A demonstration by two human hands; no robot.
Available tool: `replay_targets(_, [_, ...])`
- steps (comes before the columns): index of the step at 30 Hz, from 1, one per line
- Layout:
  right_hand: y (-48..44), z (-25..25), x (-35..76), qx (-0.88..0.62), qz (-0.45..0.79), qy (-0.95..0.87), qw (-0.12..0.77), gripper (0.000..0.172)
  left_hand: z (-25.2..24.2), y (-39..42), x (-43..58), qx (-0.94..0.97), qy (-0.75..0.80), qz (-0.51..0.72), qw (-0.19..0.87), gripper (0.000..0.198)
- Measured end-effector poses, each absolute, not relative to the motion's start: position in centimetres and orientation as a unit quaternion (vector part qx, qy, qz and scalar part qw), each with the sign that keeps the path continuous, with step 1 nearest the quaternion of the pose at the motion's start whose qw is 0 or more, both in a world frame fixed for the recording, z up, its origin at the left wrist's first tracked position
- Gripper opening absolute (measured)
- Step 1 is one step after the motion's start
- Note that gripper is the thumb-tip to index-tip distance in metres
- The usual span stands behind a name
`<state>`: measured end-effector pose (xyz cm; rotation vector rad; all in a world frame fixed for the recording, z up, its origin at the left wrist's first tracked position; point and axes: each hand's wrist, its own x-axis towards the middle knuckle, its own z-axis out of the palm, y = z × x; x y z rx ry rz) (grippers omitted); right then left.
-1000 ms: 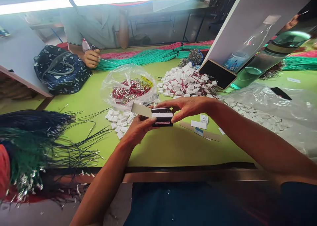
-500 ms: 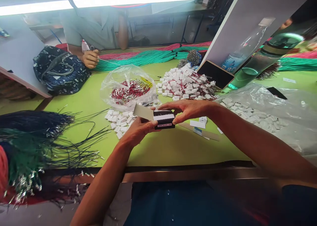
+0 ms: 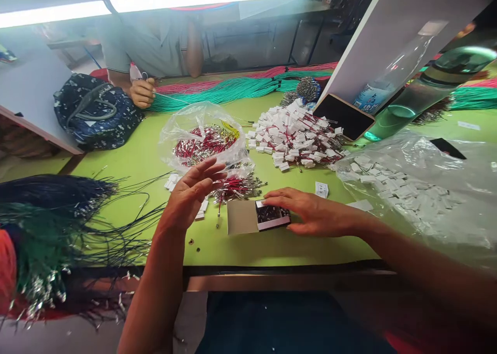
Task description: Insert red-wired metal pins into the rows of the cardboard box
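well, a long green tabletop (image 3: pixel 272 248) fills the room ahead of me, and i place everything by the small dark box (image 3: pixel 272 215) lying right in front of me. far beyond the box, a co-worker's hand (image 3: pixel 142 92) rests beside teal wire bundles (image 3: pixel 221 92). left of it lie long black-and-green wire bundles (image 3: pixel 50 214); right of it, a clear plastic sheet (image 3: pixel 404 188) lies among white pieces. just past it sit a heap of white connectors (image 3: pixel 295 136), a clear bag of red-wired terminals (image 3: pixel 204 144) and loose terminals (image 3: pixel 236 187). my right grip (image 3: pixel 314 213) lies flat and loose, its fingertips (image 3: pixel 267 199) on the box's edge, seemingly steadying it beside its tan flap (image 3: pixel 243 217). my left grip (image 3: pixel 190 193) spreads wide just left of the box, holding nothing.
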<state>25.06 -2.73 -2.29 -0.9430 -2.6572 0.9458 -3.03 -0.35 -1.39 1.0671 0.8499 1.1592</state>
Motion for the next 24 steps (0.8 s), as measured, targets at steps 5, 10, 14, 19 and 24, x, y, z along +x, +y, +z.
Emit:
replay_targets(5, [-2.4,-3.6,25.2,-0.293,0.259,-0.917,0.080,0.066,-0.9,-0.7,-2.5,0.475,0.470,0.493,0.557,0.037])
replay_targets(10, [-2.4,-1.5,24.5,-0.275,0.167,-0.933,0.158,0.026,1.4,-0.9,-3.5,0.621,0.568,0.422,0.337,0.025])
replay_targets(14, [-2.7,-2.0,23.0,-0.276,0.054,-0.944,0.176,0.027,2.5,1.1,-4.3,0.723,0.607,0.309,0.112,0.018])
replay_targets(19, [-2.5,-4.6,21.6,-0.267,-0.029,-0.959,0.095,0.021,0.7,6.7,-4.1,0.736,0.666,0.107,0.050,0.026])
replay_targets(24, [-2.1,-4.6,21.0,-0.272,-0.033,-0.961,0.036,0.019,-1.6,11.1,-2.9,0.714,0.697,0.048,0.049,0.025])
